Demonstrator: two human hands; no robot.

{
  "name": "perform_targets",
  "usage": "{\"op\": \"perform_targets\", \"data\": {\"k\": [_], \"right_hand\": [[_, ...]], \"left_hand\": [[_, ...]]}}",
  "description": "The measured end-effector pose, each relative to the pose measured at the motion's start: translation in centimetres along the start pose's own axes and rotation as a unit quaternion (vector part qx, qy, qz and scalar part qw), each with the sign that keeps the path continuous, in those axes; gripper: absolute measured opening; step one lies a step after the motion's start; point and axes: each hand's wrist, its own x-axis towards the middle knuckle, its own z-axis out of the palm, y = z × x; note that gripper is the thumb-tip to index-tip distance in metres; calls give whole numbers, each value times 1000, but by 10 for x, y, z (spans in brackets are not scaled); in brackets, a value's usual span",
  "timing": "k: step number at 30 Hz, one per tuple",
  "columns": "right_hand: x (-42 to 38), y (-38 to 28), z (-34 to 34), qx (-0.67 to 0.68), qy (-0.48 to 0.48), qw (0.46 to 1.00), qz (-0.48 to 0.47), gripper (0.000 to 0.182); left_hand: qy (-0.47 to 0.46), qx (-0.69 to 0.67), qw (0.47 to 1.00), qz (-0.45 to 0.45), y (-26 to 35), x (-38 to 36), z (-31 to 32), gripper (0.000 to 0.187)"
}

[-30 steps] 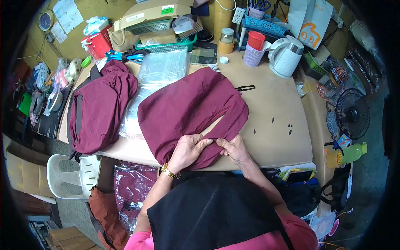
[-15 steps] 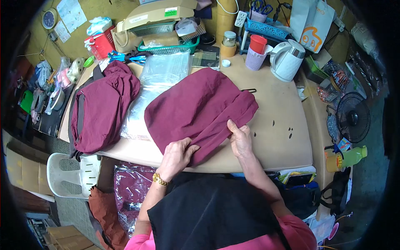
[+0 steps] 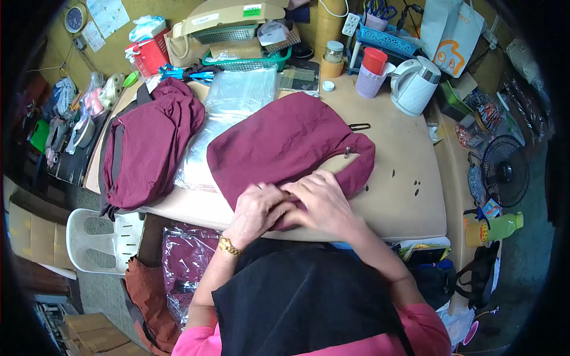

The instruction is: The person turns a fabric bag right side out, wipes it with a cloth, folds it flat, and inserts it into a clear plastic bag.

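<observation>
A maroon fabric bag lies on the padded table in front of me. A black loop sticks out at its right, and a small metal zipper pull shows near that end. My left hand, with a gold watch on the wrist, is closed on the bag's near edge. Right beside it, my right hand grips the same edge, fingers bent over the cloth. The fingertips meet and partly hide the fabric between them. Beyond the right hand, a strip of the bag curves away from its body, leaving a gap.
Another maroon bag with dark straps lies at left. Clear plastic bags are stacked beside it. A white kettle and a lilac cup stand at the back right. A black fan is farther right; a white chair stands lower left.
My right hand has moved left from the bag's right part to meet my left hand. The near strip has parted from the bag's body, exposing the table and zipper pull.
</observation>
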Motion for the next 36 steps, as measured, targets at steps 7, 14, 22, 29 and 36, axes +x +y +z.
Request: {"op": "perform_targets", "data": {"k": [7,14,22,29,36], "right_hand": [[27,20,6,151,29,974,167,19],[19,-1,-31,191,-338,908,160,30],[-29,89,-31,-99,-392,857,319,46],[-63,62,-69,174,-223,860,424,30],[-77,82,-32,-128,-375,863,312,92]], "left_hand": [[-18,-259,910,-324,-8,-75,17,25],[196,-835,387,-340,-32,-71,44,53],[212,-839,369,-339,-79,-115,25,46],[286,-122,877,-366,-59,-98,-21,38],[-79,160,949,-261,-57,-69,-6,45]]}}
